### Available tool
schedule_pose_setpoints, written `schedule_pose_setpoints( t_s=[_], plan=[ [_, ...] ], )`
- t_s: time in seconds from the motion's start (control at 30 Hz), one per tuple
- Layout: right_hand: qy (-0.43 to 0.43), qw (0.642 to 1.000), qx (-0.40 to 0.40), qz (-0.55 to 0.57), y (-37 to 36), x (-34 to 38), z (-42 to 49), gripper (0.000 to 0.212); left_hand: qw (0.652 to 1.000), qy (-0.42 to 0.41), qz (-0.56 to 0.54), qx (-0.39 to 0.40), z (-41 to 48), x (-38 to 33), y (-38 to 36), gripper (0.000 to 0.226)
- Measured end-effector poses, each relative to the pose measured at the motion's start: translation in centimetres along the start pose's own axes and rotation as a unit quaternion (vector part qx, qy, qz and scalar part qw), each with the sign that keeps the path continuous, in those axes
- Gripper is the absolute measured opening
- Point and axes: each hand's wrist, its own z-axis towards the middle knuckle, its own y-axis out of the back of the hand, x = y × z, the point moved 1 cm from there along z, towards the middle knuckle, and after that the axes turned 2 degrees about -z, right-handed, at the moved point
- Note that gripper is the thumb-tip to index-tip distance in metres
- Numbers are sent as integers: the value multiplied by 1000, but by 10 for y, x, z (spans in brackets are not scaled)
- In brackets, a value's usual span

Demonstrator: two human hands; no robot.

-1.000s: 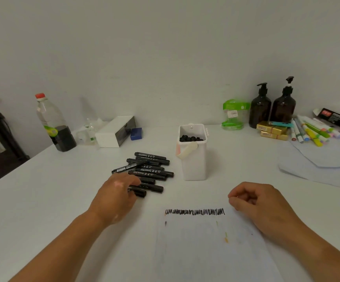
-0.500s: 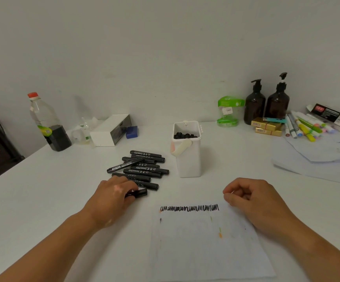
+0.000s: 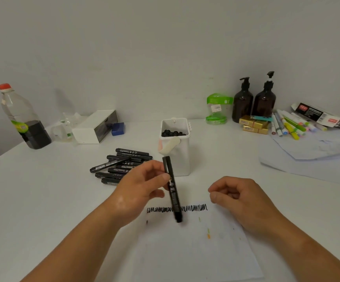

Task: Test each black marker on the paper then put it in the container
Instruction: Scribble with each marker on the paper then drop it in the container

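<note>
My left hand (image 3: 138,188) holds a capped black marker (image 3: 172,192) almost upright above the white paper (image 3: 195,249), which bears a black scribble line (image 3: 193,208) along its top. My right hand (image 3: 240,198) hovers at the paper's upper right corner, fingers loosely curled with nothing in them. A pile of several black markers (image 3: 122,161) lies on the table left of the white container (image 3: 177,159), which has several black markers standing inside it.
A plastic bottle with dark liquid (image 3: 22,119) stands far left. A white box (image 3: 95,127) sits behind the pile. Two brown pump bottles (image 3: 254,100), a green-lidded jar (image 3: 217,108), coloured markers (image 3: 289,123) and loose sheets (image 3: 315,155) fill the right side.
My left hand picked one black marker out of the pile, lifted it and carried it right over the paper. My right hand stayed near the paper's corner.
</note>
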Motion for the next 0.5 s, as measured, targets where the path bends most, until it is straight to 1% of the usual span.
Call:
schedule_pose_setpoints(
  t_s=[0.07,0.17,0.2,0.27,0.3,0.37,0.43,0.5],
  plan=[
    [7,1000,20,4,0,3,-1,30,998,9,-66,16,7,6,-14,28],
    [10,998,61,-5,-2,7,-2,38,992,8,-123,28,14,13,-25,36],
    [11,998,69,-8,-3,7,-2,37,991,7,-129,31,15,16,-26,34],
    [7,997,75,-6,-4,8,-1,28,990,9,-137,37,15,23,-24,28],
    [6,997,70,-4,-4,9,0,23,989,11,-145,37,14,27,-22,26],
    [5,999,40,-4,-3,8,1,18,988,13,-153,31,12,31,-17,32],
    [1,1000,1,2,1,7,2,17,994,-1,-106,31,9,32,-13,40],
    [-2,999,-27,19,4,7,2,18,999,-30,11,28,6,32,-12,40]
  ],
)
